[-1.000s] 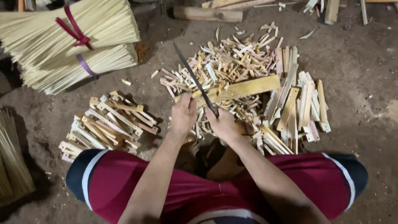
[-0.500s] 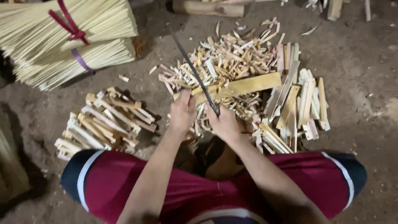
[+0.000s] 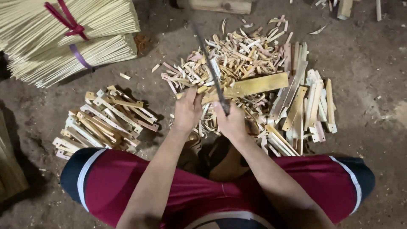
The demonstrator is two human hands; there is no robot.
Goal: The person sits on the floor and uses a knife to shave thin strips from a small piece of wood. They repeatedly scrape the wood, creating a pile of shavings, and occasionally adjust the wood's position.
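Flat pale-yellow bamboo slat (image 3: 254, 86)

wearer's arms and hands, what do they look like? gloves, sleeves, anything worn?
Both forearms are bare, no sleeves in view. Left hand and right hand are bare too: no gloves, and no rings, watch or wristband that I can make out. Red shorts with dark hems and white trim.

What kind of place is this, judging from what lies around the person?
Probably a small bamboo-splitting workshop with a dirt floor: tied bundles of thin sticks, a heap of shavings, and a long blade in the right hand.
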